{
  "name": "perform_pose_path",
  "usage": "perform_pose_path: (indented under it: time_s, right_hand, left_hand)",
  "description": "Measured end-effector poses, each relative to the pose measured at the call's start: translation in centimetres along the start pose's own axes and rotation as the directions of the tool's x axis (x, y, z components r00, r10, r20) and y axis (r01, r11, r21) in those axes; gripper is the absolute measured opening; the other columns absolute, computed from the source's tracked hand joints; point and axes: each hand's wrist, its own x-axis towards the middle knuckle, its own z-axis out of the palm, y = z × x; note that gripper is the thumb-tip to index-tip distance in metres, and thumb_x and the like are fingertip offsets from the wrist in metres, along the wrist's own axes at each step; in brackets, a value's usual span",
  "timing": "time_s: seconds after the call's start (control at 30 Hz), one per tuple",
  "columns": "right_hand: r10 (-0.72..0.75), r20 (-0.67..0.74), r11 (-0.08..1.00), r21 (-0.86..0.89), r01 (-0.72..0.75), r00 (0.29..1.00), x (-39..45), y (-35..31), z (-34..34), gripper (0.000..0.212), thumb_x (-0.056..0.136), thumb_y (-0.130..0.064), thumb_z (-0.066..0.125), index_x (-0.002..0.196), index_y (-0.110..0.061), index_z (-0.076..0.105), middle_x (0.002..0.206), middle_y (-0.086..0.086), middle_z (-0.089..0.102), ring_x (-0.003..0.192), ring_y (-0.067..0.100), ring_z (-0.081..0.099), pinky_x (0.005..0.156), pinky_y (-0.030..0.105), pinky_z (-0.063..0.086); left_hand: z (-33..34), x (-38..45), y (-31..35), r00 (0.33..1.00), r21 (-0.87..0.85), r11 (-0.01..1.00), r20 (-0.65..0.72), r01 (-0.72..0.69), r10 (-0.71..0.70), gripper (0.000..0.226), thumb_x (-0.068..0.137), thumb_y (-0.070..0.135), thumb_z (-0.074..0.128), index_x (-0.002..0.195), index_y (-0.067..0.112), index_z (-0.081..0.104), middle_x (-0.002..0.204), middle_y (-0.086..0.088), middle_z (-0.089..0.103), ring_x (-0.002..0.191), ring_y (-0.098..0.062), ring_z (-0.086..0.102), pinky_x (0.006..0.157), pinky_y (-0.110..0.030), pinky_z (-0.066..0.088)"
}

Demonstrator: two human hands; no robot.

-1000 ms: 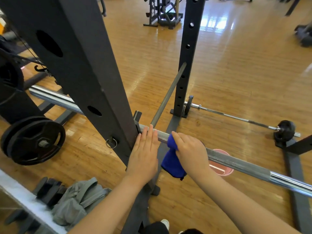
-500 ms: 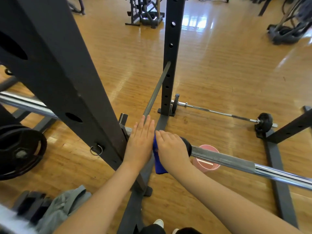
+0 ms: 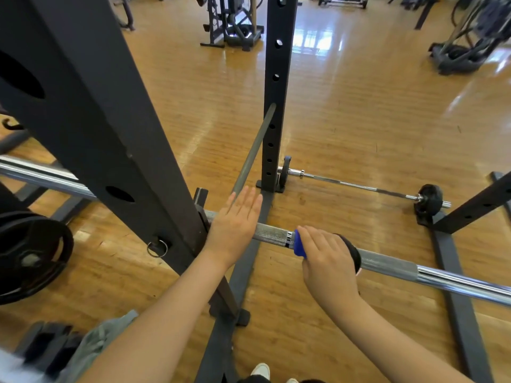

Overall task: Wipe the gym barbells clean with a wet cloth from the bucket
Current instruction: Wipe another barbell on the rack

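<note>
Wiping is under way: right hand (image 3: 327, 262) grips blue cloth (image 3: 299, 244) around racked barbell (image 3: 387, 263), left hand (image 3: 235, 226) flat, fingers straight, steadying it; next, probably slide the cloth along the shaft.

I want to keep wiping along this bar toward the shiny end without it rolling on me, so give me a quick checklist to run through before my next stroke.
1. Cloth on the bar: ok. The blue cloth is wrapped on the barbell under the right hand.
2. Bar steadied: ok. The left hand lies flat on it beside the rack upright.
3. Path toward the chrome end: ok, nothing sits on the bar there.
4. Cloth wet enough: cannot tell.
5. Bucket within reach: cannot tell, only a pink sliver shows behind the right hand.
6. Bar seated in the rack: cannot tell, the upright hides the support.
</note>
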Motion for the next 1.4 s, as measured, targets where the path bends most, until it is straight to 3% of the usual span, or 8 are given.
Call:
perform_pose_path:
  time_s: [0.13, 0.4, 0.6, 0.77, 1.0, 1.17, 1.3, 1.4]
  right_hand:
    - [0.004, 0.01, 1.0, -0.017, -0.004, 1.0, 1.2, -1.5, 0.8, 0.049, 0.057, 0.002, 0.075, 0.105, 0.001, 0.068, 0.098, 0.013, 0.07, 0.088, 0.031, 0.067, 0.079, 0.044, 0.055]
    - [-0.139, 0.096, 0.99, 0.022, 0.138, 0.986, 3.6, -4.2, 1.3, 0.058, 0.054, -0.016, 0.087, 0.108, -0.008, 0.068, 0.097, 0.005, 0.07, 0.086, 0.021, 0.068, 0.074, 0.033, 0.054]
    - [0.045, -0.019, 0.997, 0.055, -0.044, 0.999, -1.3, 3.0, -1.6, 0.039, 0.073, -0.005, 0.051, 0.108, -0.004, 0.069, 0.105, 0.008, 0.07, 0.093, 0.027, 0.068, 0.082, 0.036, 0.049]
    - [0.158, 0.061, 0.987, 0.028, -0.16, 0.986, -2.3, 4.5, -2.7, 0.054, 0.05, 0.009, 0.083, 0.102, 0.0, 0.071, 0.097, 0.011, 0.072, 0.088, 0.03, 0.069, 0.082, 0.038, 0.05]
    - [-0.065, 0.156, 0.997, 0.056, 0.057, 0.986, 3.6, -2.8, 0.0, 0.041, 0.045, -0.009, 0.088, 0.081, -0.008, 0.069, 0.07, 0.003, 0.068, 0.062, 0.021, 0.066, 0.057, 0.03, 0.053]
    - [-0.08, 0.191, 0.995, 0.081, 0.065, 0.978, 2.0, -0.4, -1.5, 0.059, 0.05, -0.009, 0.088, 0.106, -0.008, 0.069, 0.092, 0.003, 0.072, 0.082, 0.02, 0.07, 0.07, 0.033, 0.056]
    - [0.112, 0.406, 0.983, 0.091, -0.162, 0.907, 0.6, 2.9, -5.4, 0.043, 0.079, -0.005, 0.069, 0.121, -0.015, 0.063, 0.116, 0.0, 0.067, 0.106, 0.022, 0.062, 0.089, 0.034, 0.048]
    - [0.335, 0.47, 0.914, 0.047, -0.403, 0.817, 1.8, 5.3, -8.7, 0.025, 0.09, -0.007, 0.049, 0.095, -0.022, 0.068, 0.086, -0.003, 0.067, 0.083, 0.021, 0.06, 0.068, 0.033, 0.046]
  left_hand:
    - [-0.3, 0.6, -0.6, 0.993, -0.029, 0.998, 0.1, -0.063, 0.065, 0.069, 0.052, 0.003, 0.087, 0.116, 0.0, 0.064, 0.124, -0.02, 0.06, 0.118, -0.031, 0.057, 0.096, -0.037, 0.046]
    - [-1.9, 2.8, -1.3, 0.859, -0.175, 0.981, 0.488, -0.082, 0.159, 0.059, 0.09, 0.004, 0.053, 0.144, 0.013, 0.033, 0.156, -0.006, 0.021, 0.145, -0.019, 0.012, 0.11, -0.034, 0.033]
    - [-1.6, 2.1, -1.0, 0.91, -0.137, 0.989, 0.4, -0.055, 0.106, 0.072, 0.091, 0.003, 0.053, 0.151, 0.012, 0.015, 0.158, -0.008, 0.012, 0.146, -0.021, 0.006, 0.117, -0.03, 0.009]
    - [-1.5, 1.8, -0.6, 0.93, -0.153, 0.988, 0.358, -0.026, 0.08, 0.068, 0.093, 0.004, 0.05, 0.151, 0.014, 0.016, 0.158, -0.007, 0.012, 0.146, -0.019, 0.008, 0.117, -0.03, 0.009]
    - [-1.4, 1.2, -0.2, 0.96, -0.113, 0.994, 0.278, 0.007, 0.025, 0.07, 0.09, 0.011, 0.055, 0.15, 0.012, 0.019, 0.157, -0.006, 0.018, 0.146, -0.02, 0.011, 0.117, -0.032, 0.007]
    - [-0.6, -0.1, 2.5, 0.998, -0.106, 0.992, -0.006, -0.068, 0.068, 0.084, 0.052, 0.015, 0.088, 0.128, 0.003, 0.056, 0.128, -0.016, 0.059, 0.122, -0.032, 0.053, 0.104, -0.05, 0.034]
    - [-1.3, 1.4, 7.3, 0.989, -0.14, 0.98, -0.069, -0.141, 0.132, 0.075, 0.055, 0.014, 0.085, 0.125, 0.005, 0.059, 0.125, -0.015, 0.061, 0.121, -0.031, 0.055, 0.104, -0.047, 0.033]
    - [-1.2, 2.5, 8.6, 0.987, -0.169, 0.976, -0.103, -0.139, 0.123, 0.053, 0.052, 0.005, 0.086, 0.103, 0.005, 0.07, 0.113, -0.017, 0.067, 0.113, -0.034, 0.06, 0.1, -0.047, 0.037]
